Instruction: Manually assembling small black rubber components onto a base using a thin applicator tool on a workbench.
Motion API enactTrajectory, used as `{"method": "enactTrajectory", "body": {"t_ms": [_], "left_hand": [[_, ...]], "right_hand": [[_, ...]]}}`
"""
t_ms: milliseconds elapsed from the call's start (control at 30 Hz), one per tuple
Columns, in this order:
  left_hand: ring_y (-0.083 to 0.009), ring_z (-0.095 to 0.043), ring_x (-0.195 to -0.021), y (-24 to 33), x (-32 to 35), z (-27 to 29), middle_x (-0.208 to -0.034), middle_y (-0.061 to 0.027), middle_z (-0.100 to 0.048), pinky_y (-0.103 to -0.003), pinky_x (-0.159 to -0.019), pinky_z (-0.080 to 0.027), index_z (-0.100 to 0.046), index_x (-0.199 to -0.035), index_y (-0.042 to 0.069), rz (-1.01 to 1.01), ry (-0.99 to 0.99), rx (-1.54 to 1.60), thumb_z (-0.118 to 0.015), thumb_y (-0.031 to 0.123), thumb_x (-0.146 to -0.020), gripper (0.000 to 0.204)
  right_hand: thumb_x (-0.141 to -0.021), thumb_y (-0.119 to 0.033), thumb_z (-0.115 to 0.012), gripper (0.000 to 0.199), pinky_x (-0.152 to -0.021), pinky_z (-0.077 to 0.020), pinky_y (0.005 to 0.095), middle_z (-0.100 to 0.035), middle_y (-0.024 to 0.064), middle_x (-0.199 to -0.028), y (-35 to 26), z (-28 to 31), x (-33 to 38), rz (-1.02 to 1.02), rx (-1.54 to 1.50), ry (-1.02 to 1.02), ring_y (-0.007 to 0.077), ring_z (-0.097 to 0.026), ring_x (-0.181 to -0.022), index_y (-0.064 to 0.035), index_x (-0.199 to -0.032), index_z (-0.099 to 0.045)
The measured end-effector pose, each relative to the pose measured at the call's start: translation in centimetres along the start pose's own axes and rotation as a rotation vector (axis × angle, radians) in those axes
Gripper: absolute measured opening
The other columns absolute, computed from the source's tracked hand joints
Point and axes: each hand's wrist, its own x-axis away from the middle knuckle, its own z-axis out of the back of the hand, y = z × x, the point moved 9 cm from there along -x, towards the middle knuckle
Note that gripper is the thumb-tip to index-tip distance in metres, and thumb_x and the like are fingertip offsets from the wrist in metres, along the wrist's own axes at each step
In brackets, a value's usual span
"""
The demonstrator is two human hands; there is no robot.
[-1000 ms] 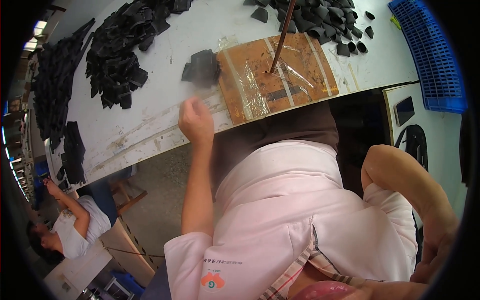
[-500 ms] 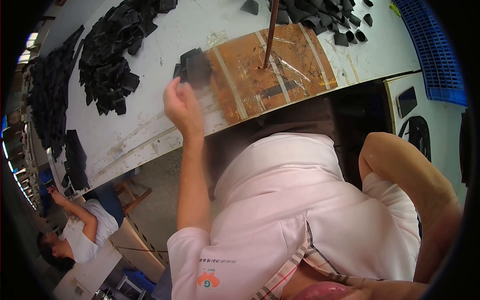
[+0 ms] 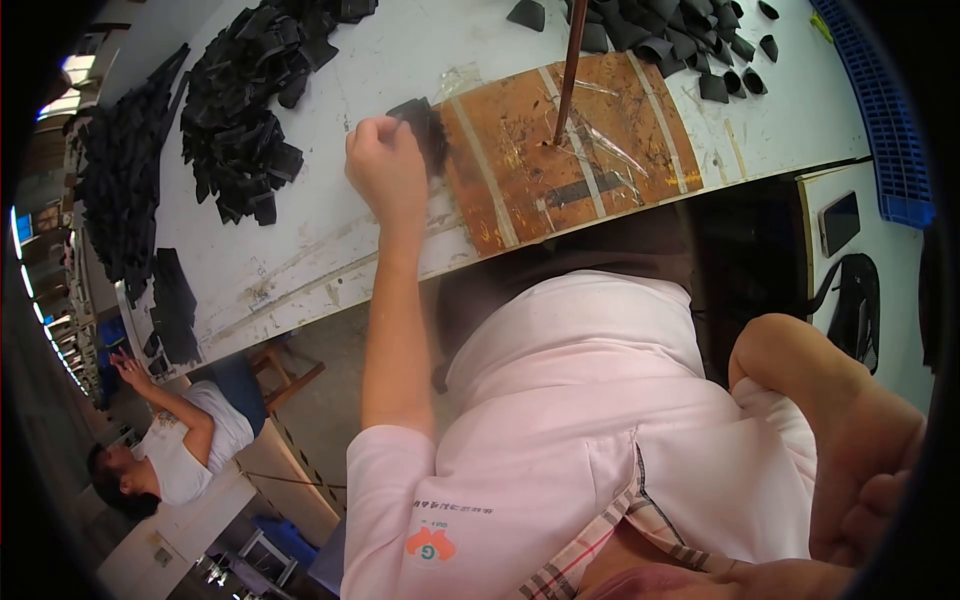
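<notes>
My left hand (image 3: 388,165) is over the table with its fingers curled in at the edge of a small stack of flat black pieces (image 3: 432,138). The fingertips are partly hidden. Beside the stack lies a brown board (image 3: 520,150) crossed by strips of tape. A thin dark brown rod (image 3: 570,75) stands up from the board. Raised at the lower right, my right hand (image 3: 870,490) is bent back close to the camera. Its fingers look curled, and whatever they hold, if anything, is hidden.
Heaps of flat black pieces (image 3: 240,110) cover the table's left. Black tube-like pieces (image 3: 690,40) lie beyond the board. On the right are a blue crate (image 3: 880,130), a phone (image 3: 839,222) and a black bag (image 3: 855,310). Another person (image 3: 190,440) sits at lower left.
My left hand has turned and its fingers have closed at the edge of the black stack. Curled fingers of my right hand have come into view. The whole view has shifted slightly.
</notes>
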Motion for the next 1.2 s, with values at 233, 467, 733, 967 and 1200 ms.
{"method": "enactTrajectory", "body": {"t_ms": [233, 467, 733, 967, 1200], "left_hand": [[-0.0051, -0.042, -0.042, 5.3, 5.0, 0.7, -0.055, 0.0004, -0.048, -0.017, -0.037, -0.029, -0.050, -0.083, 0.001, 0.725, -0.323, 1.143, -0.059, 0.001, -0.077, 0.010], [-0.0071, -0.043, -0.044, 10.7, 8.4, -0.2, -0.065, -0.0048, -0.054, -0.018, -0.038, -0.031, -0.051, -0.088, 0.001, 0.835, -0.564, 1.392, -0.059, 0.002, -0.075, 0.016], [-0.0076, -0.046, -0.048, 11.4, 8.5, -1.3, -0.074, -0.0095, -0.060, -0.018, -0.042, -0.034, -0.053, -0.092, 0.000, 0.894, -0.754, 1.491, -0.056, 0.008, -0.076, 0.018], [-0.0060, -0.046, -0.049, 10.7, 9.1, -2.2, -0.069, -0.0060, -0.058, -0.017, -0.044, -0.035, -0.055, -0.086, 0.000, 0.863, -0.816, 1.455, -0.056, 0.007, -0.078, 0.011], [-0.0032, -0.043, -0.046, 10.9, 6.8, -0.7, -0.065, -0.0023, -0.055, -0.015, -0.040, -0.031, -0.055, -0.081, 0.000, 0.597, -0.567, 1.070, -0.059, 0.004, -0.079, 0.006]], "right_hand": [[-0.074, -0.014, -0.063, 0.040, -0.057, -0.0398, 0.0244, -0.054, 0.0109, -0.081, 17.9, -16.9, 1.4, -0.527, 0.397, -0.243, 0.0135, -0.049, -0.067, 0.0043, -0.107, -0.050], [-0.079, -0.021, -0.063, 0.026, -0.055, -0.0434, 0.0185, -0.057, 0.0024, -0.073, 24.8, -19.0, 8.9, -1.321, -0.247, 0.090, 0.0066, -0.052, -0.061, 0.0003, -0.091, -0.056], [-0.082, -0.012, -0.058, 0.009, -0.058, -0.0493, 0.0210, -0.061, 0.0054, -0.077, 25.6, -19.4, 10.7, -1.519, -0.691, 0.280, 0.0093, -0.059, -0.066, -0.0038, -0.084, -0.058], [-0.080, -0.012, -0.060, 0.010, -0.053, -0.0448, 0.0200, -0.060, 0.0046, -0.074, 25.7, -19.6, 11.1, -1.555, -0.602, 0.190, 0.0072, -0.056, -0.063, -0.0033, -0.082, -0.058], [-0.076, -0.008, -0.063, 0.013, -0.051, -0.0411, 0.0216, -0.053, 0.0056, -0.075, 22.7, -18.5, 4.6, -0.740, 0.364, -0.254, 0.0115, -0.053, -0.062, -0.0007, -0.085, -0.059]]}}
